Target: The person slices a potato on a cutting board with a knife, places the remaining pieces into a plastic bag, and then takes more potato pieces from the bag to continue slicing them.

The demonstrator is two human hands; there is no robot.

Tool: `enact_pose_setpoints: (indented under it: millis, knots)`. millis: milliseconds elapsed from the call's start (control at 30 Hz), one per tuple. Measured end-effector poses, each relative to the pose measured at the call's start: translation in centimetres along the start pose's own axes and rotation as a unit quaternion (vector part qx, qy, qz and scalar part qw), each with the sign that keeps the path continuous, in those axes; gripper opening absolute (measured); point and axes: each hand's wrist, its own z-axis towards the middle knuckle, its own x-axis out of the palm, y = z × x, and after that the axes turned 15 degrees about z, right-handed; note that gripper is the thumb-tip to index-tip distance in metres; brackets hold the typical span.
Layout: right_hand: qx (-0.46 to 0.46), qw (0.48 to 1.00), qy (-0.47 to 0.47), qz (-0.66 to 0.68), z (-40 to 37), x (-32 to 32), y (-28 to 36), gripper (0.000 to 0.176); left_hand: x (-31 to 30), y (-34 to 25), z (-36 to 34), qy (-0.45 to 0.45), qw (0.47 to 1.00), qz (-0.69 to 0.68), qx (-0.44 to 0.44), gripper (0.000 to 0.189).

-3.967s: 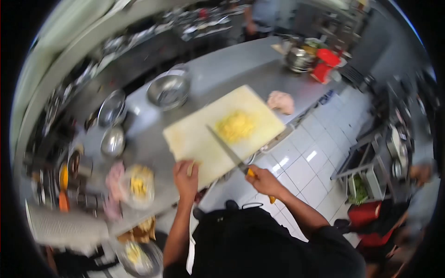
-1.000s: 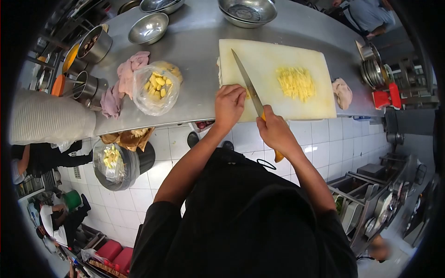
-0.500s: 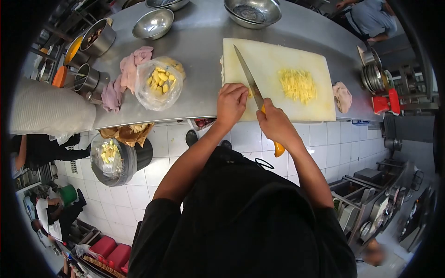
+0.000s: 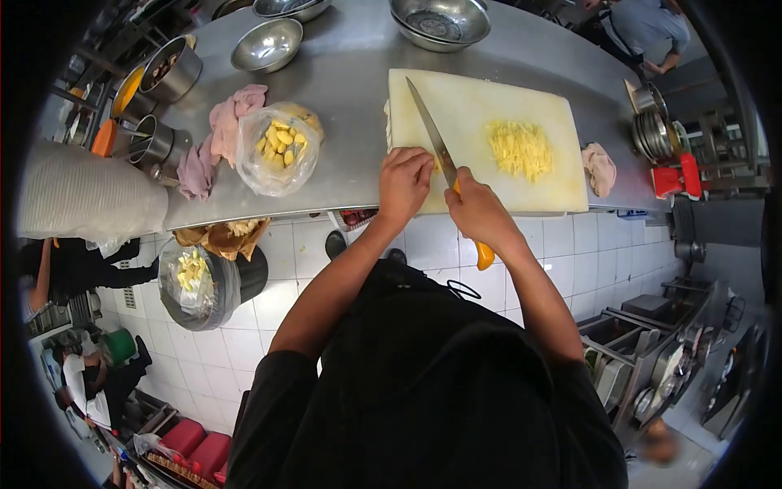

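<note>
In the head view, little is changed from half a second ago: the knife (image 4: 430, 134) is shifted a touch toward the left hand (image 4: 405, 181), so slicing is judged to be under way. Its orange handle is gripped in the closed right hand (image 4: 476, 213). The left hand is curled, with its fingertips pressed on a small yellow piece at the near edge of the cutting board (image 4: 481, 94), just beside the blade. The cut pile (image 4: 520, 149) is kept well apart to the right, and bare board is left between. A plastic bag (image 4: 279, 147) lies to the left.
</note>
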Motion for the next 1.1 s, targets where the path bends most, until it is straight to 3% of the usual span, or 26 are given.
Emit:
enact_pose_setpoints:
  millis: [100, 200, 300, 400, 600, 700, 800, 900, 1000, 1100]
  knots:
    - [0.004, 1.0, -0.006, 0.002, -0.2, 0.4, 0.0, 0.025, 0.1, 0.0, 0.0, -0.002, 1.0, -0.002, -0.002, 0.007]
    - [-0.055, 0.997, -0.041, -0.018, 1.7, 1.9, -1.3, 0.026, 0.1, 0.1, 0.0, -0.003, 1.0, -0.005, -0.001, 0.006]
    - [-0.034, 0.999, -0.017, 0.016, 2.6, 1.2, -1.6, 0.026, 0.0, 0.1, -0.1, 0.002, 1.0, -0.001, 0.0, 0.006]
    - [0.063, 0.997, 0.026, 0.041, 0.6, -0.6, 2.1, 0.026, 0.0, 0.0, 0.2, 0.001, 1.0, 0.002, 0.005, 0.006]
    - [-0.085, 0.994, -0.054, -0.035, 2.2, 2.3, -2.3, 0.026, -0.2, 0.1, 0.1, 0.014, 1.0, 0.006, 0.003, 0.007]
    - [-0.048, 0.998, -0.015, 0.028, 3.1, 1.3, -2.4, 0.026, -0.3, 0.2, 0.0, 0.015, 1.0, 0.006, 0.004, 0.008]
    - [0.069, 0.994, 0.027, 0.077, 0.5, -0.8, 2.8, 0.026, -0.2, 0.0, 0.2, 0.016, 1.0, 0.008, 0.004, 0.008]
    - [0.064, 0.997, 0.027, 0.043, -0.1, -0.7, 2.5, 0.025, -0.3, -0.1, 0.0, 0.012, 1.0, 0.014, 0.004, 0.008]
    - [-0.042, 0.999, -0.02, -0.008, 1.6, 1.2, -1.3, 0.025, -0.2, 0.0, 0.1, 0.008, 1.0, 0.011, 0.005, 0.009]
    - [-0.063, 0.997, -0.032, -0.013, 3.0, 1.8, -1.8, 0.024, -0.1, 0.1, 0.1, 0.007, 1.0, 0.007, 0.003, 0.009]
